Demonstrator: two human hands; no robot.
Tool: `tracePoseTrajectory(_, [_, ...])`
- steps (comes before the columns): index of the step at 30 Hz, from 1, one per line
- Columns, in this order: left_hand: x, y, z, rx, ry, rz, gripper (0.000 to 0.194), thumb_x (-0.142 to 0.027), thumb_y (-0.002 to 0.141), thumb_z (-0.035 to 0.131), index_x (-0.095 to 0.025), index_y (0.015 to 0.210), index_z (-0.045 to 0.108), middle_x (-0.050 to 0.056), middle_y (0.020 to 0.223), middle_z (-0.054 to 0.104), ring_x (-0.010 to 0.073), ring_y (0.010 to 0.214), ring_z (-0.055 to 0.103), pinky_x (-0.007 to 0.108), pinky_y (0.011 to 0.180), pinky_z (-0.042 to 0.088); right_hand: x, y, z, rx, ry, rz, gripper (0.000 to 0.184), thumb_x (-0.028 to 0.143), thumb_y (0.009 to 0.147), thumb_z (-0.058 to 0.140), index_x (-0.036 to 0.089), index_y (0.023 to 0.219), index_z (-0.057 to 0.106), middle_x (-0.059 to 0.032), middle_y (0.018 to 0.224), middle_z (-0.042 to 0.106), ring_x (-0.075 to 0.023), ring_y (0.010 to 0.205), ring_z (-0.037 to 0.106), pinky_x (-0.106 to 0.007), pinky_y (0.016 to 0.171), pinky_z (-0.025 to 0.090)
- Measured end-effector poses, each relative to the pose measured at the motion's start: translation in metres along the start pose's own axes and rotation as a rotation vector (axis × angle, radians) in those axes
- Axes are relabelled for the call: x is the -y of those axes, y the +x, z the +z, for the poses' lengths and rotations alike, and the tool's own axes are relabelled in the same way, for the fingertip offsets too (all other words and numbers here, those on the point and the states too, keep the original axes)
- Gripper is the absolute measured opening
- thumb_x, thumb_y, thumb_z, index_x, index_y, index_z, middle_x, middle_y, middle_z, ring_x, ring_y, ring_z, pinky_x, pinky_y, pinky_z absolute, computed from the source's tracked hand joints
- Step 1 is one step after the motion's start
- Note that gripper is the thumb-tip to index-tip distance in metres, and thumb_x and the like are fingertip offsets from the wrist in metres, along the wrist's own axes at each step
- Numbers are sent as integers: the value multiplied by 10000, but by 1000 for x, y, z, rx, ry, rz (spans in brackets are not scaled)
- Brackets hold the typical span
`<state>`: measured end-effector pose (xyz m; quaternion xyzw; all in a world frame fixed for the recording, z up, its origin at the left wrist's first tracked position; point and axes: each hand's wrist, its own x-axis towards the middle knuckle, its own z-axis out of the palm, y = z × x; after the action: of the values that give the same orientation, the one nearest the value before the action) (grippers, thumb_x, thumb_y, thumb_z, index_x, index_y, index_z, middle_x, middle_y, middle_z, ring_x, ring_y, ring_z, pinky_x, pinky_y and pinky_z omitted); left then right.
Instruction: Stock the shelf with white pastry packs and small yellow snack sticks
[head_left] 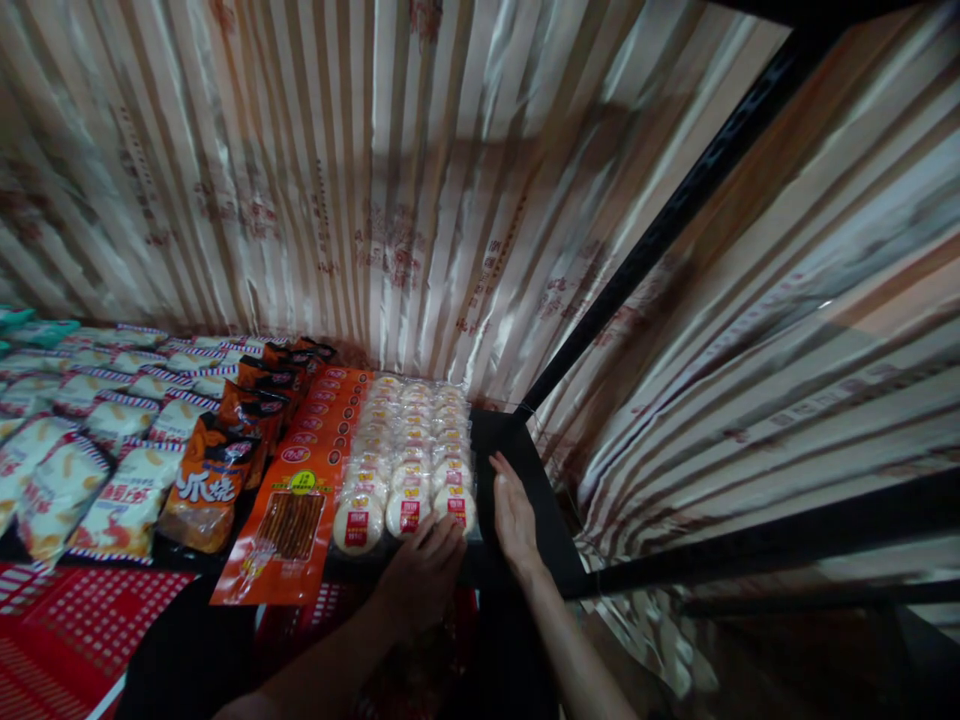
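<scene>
Rows of round white crackers or cakes in clear wrappers [411,455] stand on the black shelf [517,440], with red labels on the front ones. My left hand [427,565] lies against the front of these packs, fingertips touching the middle and right ones and its fingers stretched out. Upright along the right side of the rows, my right hand [514,515] is flat with straight fingers; a narrow gap seems to separate it from the packs. Neither hand grips anything. Left of the rows, a long orange bag of brown sticks [289,525] overhangs the shelf's front edge.
Orange and black snack bags [204,485] and white snack bags [124,495] fill the shelf to the left. Red plastic baskets [90,620] are below. A black shelf post [660,220] slants up on the right, before striped wrapped sheeting [420,180].
</scene>
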<state>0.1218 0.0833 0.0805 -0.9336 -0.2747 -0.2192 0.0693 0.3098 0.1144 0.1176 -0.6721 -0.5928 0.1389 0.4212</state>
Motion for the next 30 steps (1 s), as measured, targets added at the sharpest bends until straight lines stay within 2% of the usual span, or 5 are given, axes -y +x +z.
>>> tracePoseTrajectory(7, [0,2,-6,-1,51,-30,496,-327,933,342,-107,1377,380,102,1475,335,242,1387,211,417,1141,77,31,85,29,258,-468,-176,588,433,954,171,108,1404,365,-93,1498,298,-215,1423,100,-423,1145,192])
tracePoseTrajectory(9, [-1,1,-4,-26,63,-47,517,-323,931,347,-111,1403,337,98,1490,306,239,1395,197,418,1145,51,40,104,39,316,-566,-190,564,403,959,178,125,1430,314,-68,1519,247,-209,1426,66,-409,1140,193])
tracePoseTrajectory(12, [-1,0,-1,-69,78,-60,540,-310,922,366,-126,1425,297,88,1503,277,239,1398,191,421,1149,33,52,122,49,382,-680,-155,575,396,961,173,97,1440,282,-79,1525,218,-222,1425,73,-387,1138,174])
tracePoseTrajectory(18, [-1,0,-1,-70,103,-50,559,-339,924,366,-139,1437,272,75,1518,232,250,1401,179,429,1151,11,51,139,62,437,-797,-108,582,421,956,164,125,1442,286,-85,1517,237,-224,1421,113,-392,1121,182])
tracePoseTrajectory(30, [-2,0,-2,-65,102,-77,589,-380,923,365,-132,1445,252,91,1521,216,278,1400,175,422,1145,53,34,142,77,455,-784,-86,579,437,953,153,160,1443,288,-70,1523,230,-220,1409,172,-395,1121,155])
